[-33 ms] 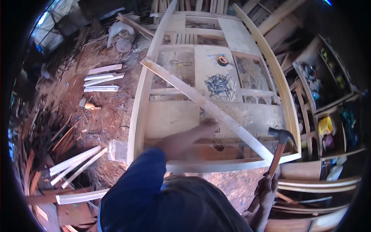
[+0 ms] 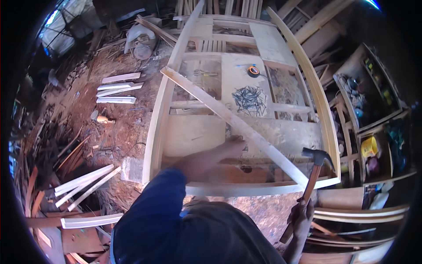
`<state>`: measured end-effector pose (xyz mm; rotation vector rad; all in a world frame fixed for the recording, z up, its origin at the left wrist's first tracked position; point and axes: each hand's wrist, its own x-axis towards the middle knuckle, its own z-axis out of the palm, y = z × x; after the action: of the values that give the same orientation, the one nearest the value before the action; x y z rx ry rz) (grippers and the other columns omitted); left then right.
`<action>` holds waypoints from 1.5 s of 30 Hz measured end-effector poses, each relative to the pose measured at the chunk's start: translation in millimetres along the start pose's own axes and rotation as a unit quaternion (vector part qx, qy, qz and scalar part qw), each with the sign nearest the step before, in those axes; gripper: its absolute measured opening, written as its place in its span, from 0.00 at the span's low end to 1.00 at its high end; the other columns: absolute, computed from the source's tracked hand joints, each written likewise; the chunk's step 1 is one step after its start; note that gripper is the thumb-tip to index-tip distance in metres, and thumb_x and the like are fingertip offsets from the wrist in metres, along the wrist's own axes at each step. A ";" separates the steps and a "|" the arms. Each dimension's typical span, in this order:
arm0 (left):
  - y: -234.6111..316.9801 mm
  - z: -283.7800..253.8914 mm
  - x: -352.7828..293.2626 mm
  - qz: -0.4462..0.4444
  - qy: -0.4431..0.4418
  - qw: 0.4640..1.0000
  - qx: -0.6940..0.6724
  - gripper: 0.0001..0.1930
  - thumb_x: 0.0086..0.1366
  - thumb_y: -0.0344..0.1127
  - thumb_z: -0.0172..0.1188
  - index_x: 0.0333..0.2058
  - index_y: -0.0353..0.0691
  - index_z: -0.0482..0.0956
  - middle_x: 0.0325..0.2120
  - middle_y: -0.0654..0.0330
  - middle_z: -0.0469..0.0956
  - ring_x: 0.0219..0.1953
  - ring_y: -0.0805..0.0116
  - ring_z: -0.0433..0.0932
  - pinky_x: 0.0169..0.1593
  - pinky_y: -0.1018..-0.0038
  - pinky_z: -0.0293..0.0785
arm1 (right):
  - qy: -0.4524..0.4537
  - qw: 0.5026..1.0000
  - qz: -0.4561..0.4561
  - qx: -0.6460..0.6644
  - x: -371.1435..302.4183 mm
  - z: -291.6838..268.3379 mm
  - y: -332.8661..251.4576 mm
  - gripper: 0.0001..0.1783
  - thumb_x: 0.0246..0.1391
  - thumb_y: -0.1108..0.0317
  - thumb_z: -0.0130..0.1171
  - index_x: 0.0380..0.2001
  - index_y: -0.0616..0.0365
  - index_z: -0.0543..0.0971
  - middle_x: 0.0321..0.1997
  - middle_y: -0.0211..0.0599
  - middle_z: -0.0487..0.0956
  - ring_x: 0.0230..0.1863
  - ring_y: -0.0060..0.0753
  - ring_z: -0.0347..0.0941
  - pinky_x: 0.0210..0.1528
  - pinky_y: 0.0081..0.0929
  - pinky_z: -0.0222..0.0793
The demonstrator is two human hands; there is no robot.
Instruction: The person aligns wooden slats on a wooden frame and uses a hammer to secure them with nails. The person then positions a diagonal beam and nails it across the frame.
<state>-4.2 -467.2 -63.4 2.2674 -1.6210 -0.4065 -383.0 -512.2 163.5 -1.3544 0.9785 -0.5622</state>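
My right hand (image 2: 301,213) grips the wooden handle of a claw hammer (image 2: 313,174), its dark head raised over the near right corner of a wooden frame (image 2: 259,188). A long wooden strip (image 2: 215,105) lies slantwise across that frame, from its left rail to the near edge by the hammer. My left hand (image 2: 229,147) reaches over the near part of the frame, just left of the strip. Its fingers look closed, partly blurred, and what they hold is too small to make out. Beyond it, a pile of nails (image 2: 249,100) and a tape measure (image 2: 253,71) rest on a pale board.
Short wood pieces (image 2: 116,92) lie on the dirt floor to the left, with more white strips (image 2: 83,187) nearer me. A shelf unit (image 2: 367,127) holding a yellow container (image 2: 369,146) stands at the right. Stacked boards (image 2: 360,214) lie below it.
The hammer and my right hand sit very slightly further left, and the whole view has shifted a little. The left hand stays at nearly the same place over the frame.
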 end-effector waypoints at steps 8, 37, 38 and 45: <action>55.7 -85.8 -133.6 0.046 0.228 0.972 -0.043 0.10 0.59 0.33 0.63 0.38 0.36 0.80 0.38 0.53 0.80 0.44 0.55 0.77 0.51 0.59 0.73 | -0.074 0.996 -0.032 -0.035 46.7 -65.9 -1.7 0.12 0.73 0.61 0.48 0.45 0.60 0.70 0.15 0.27 0.67 0.11 0.20 0.64 0.12 0.20 0.61; -44.2 -121.9 -322.5 -0.092 0.039 0.961 -0.258 0.14 0.60 0.41 0.61 0.30 0.35 0.85 0.28 0.47 0.83 0.35 0.46 0.82 0.44 0.54 0.77 | -0.142 0.985 -0.003 -0.096 64.8 167.7 -33.6 0.13 0.72 0.59 0.49 0.44 0.59 0.72 0.18 0.28 0.69 0.11 0.19 0.64 0.12 0.21 0.61; -50.7 -98.5 -325.1 -0.154 0.041 0.960 -0.231 0.13 0.60 0.40 0.60 0.30 0.35 0.84 0.30 0.46 0.82 0.37 0.45 0.81 0.44 0.53 0.77 | -0.145 0.984 -0.013 -0.104 64.2 185.2 -40.7 0.14 0.72 0.58 0.50 0.43 0.59 0.72 0.17 0.27 0.68 0.11 0.19 0.63 0.12 0.20 0.59; -58.4 -101.8 -332.0 -0.218 0.006 0.952 -0.217 0.11 0.60 0.40 0.57 0.32 0.40 0.84 0.36 0.46 0.81 0.41 0.42 0.80 0.46 0.52 0.75 | -0.183 0.979 -0.035 -0.085 72.2 264.1 -87.1 0.15 0.69 0.57 0.54 0.46 0.59 0.72 0.18 0.24 0.67 0.13 0.16 0.63 0.14 0.18 0.59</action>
<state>-16.8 -125.0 18.6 2.2465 -0.8904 -0.7674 -108.2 -443.3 210.7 -1.5825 0.6906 -0.2701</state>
